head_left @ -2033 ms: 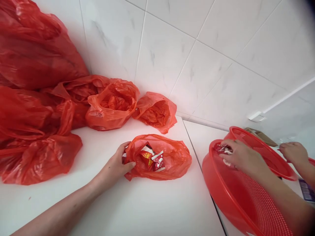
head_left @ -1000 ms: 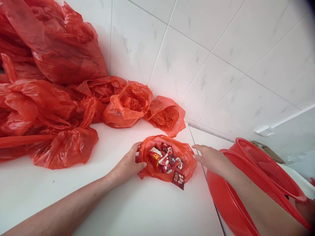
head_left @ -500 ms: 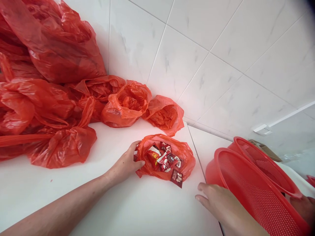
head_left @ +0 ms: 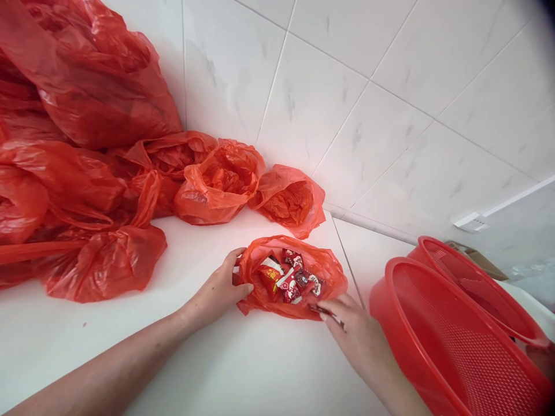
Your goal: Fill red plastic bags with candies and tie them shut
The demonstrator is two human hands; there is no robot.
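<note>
An open red plastic bag (head_left: pixel 251 274) lies on the white table, with several small wrapped snack packets (head_left: pixel 295 283) in red, white, yellow and dark brown inside it. My left hand (head_left: pixel 223 286) grips the bag's left rim, its thumb over the near edge and its fingers on the far side. At the bag's right front edge, my right hand (head_left: pixel 353 326) pinches a dark brown packet (head_left: pixel 327 314) between thumb and fingers. That packet is seen nearly edge-on, partly covered by the fingers.
Heaped red plastic bags (head_left: pixel 91 190) fill the left side, and two open ones, a middle bag (head_left: pixel 208 199) and a right bag (head_left: pixel 299 202), stand by the tiled wall. Two red perforated baskets (head_left: pixel 403 329) are at right. Something like another person's hand shows beside them.
My right hand has moved left from beside the baskets to the bag and taken hold of the brown packet on its front rim. My left hand keeps its grip.
</note>
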